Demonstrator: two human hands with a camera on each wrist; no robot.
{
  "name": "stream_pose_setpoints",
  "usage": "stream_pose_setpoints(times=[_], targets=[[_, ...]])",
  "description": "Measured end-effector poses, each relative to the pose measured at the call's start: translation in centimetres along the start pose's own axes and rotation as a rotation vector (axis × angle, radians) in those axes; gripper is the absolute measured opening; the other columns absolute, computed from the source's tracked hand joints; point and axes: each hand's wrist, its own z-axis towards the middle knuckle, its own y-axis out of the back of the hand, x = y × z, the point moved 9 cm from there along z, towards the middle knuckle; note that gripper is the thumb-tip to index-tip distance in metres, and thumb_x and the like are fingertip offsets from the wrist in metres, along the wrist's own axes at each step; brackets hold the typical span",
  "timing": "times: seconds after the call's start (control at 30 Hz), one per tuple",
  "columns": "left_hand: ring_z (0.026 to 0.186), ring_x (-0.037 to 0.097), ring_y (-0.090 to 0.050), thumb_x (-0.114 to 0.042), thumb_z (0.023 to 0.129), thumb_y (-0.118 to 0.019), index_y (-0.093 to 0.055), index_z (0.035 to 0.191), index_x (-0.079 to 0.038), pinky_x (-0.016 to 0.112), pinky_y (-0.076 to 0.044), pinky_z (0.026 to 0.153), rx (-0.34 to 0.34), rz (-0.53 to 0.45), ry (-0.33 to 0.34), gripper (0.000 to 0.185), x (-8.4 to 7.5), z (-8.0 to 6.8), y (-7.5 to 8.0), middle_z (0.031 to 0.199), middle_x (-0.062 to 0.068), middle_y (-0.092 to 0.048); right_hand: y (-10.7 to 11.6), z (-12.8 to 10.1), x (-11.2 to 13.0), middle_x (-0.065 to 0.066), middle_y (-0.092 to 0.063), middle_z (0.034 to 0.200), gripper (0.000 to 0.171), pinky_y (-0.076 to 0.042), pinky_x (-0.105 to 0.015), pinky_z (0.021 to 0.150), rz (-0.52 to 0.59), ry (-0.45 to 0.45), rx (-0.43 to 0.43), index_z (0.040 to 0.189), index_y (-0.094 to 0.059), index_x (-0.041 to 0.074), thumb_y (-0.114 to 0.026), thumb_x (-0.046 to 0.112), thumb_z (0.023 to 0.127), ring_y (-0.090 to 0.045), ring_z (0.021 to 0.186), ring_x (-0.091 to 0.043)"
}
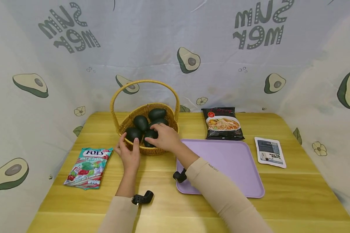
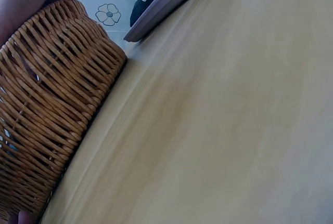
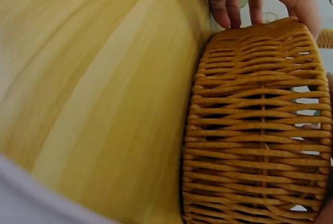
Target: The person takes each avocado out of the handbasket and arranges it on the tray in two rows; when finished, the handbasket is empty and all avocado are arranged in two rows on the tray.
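we see a pale cloth backdrop (image 1: 175, 38) printed with avocados, small flowers and mirrored lettering, hung on three sides around a yellow wooden table (image 1: 294, 194) with smooth, long-grained boards. largest on it is a flat lilac tray (image 1: 239, 168) with rounded corners and a low rim, lying right of centre. behind its far left corner stands a round wicker basket (image 1: 163, 149), tightly woven of golden-brown cane with an arched braided handle, holding several dark green, smooth, egg-shaped avocados (image 1: 141, 122). left of the basket lies a glossy candy bag (image 1: 88, 167) in green, red and white. beyond the tray's far edge lies a black noodle packet (image 1: 223, 124) showing a bowl of noodles, and to the tray's right a small white pouch (image 1: 270, 152) with a dark panel.

our left hand (image 1: 129, 154) rests against the basket's near left wall, thumb up along the weave and fingertips at the rim; the right wrist view shows its fingertips (image 3: 229, 10) hooked over the top edge. our right hand (image 1: 164, 137) reaches over the near rim with curled fingers laid on the front avocado (image 1: 149, 135), which sits inside the basket at its near side. we cannot tell whether it truly grips the fruit. both forearms wear beige sleeves (image 1: 221, 191), each with a small black camera mount (image 1: 143, 197) at the wrist
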Motion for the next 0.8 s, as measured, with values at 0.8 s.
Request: stream_pose_setpoints(times=[0.8], targets=[[0.091, 0.029, -0.041, -0.045, 0.089, -0.057, -0.039, 0.136, -0.030, 0.032, -0.036, 0.077, 0.021, -0.032, -0.043, 0.053, 0.40, -0.16, -0.15, 0.118, 0.014, -0.022, -1.08, 0.49, -0.05, -0.003, -0.056, 0.120, 0.081, -0.034, -0.046, 0.097, -0.202, -0.113, 0.067, 0.126, -0.056, 0.023, -0.053, 0.078, 0.067, -0.050, 0.112, -0.022]])
